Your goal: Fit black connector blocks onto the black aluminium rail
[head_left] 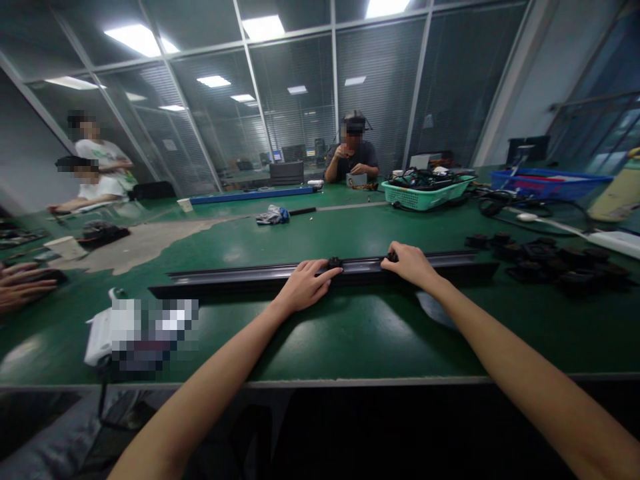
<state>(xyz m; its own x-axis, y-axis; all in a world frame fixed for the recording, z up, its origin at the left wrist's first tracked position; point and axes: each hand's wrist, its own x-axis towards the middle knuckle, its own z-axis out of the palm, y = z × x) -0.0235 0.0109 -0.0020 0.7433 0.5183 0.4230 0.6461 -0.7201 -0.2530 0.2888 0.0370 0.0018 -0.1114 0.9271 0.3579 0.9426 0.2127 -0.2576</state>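
Note:
A long black rail (240,277) with a shiny groove lies across the green table in front of me. My left hand (306,285) grips it near the middle, its fingers over the top. One fingertip reaches a small black block (335,262) seated on the rail. Farther right, my right hand (411,265) is closed in a pinch on another small black block (393,256) at the rail's top. The fingers partly cover this second block, so its shape is unclear.
Several black parts (560,260) are heaped at the right. A green basket (425,195) of cables and a blue tray (550,183) stand behind. A white device (113,330) lies at front left. Another person's hand (23,287) rests at the left edge; a co-worker (353,157) sits opposite.

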